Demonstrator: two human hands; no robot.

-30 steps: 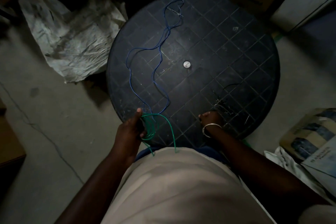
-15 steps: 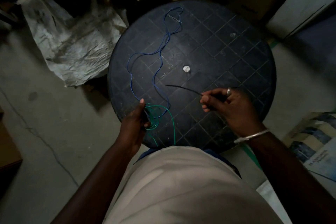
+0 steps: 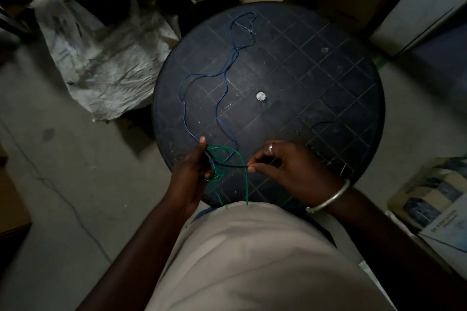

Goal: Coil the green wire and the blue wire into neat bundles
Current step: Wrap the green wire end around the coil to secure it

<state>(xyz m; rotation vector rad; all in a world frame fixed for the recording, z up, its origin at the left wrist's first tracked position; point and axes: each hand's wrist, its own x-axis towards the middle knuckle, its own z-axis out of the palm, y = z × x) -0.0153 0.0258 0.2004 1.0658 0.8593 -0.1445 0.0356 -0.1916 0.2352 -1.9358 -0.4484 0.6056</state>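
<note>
My left hand (image 3: 194,171) grips a small coil of green wire (image 3: 242,159) at the near edge of the round black table (image 3: 328,88). Two green tails hang down toward my shirt. My right hand (image 3: 283,166) pinches a thin black tie strip (image 3: 232,166) and holds its tip across the green coil, close to the left fingers. The blue wire (image 3: 222,78) lies loose in long wavy loops across the left half of the table, its near end running under the green coil.
A silver cap (image 3: 260,96) marks the table's centre. A short black strip (image 3: 321,125) lies on the table's right side. A crumpled white sack (image 3: 101,63) sits on the floor at left. Boxes (image 3: 429,199) stand at right.
My right hand picked a black strip from the table's right side and carried it left to the green coil. The left hand kept its hold on the coil.
</note>
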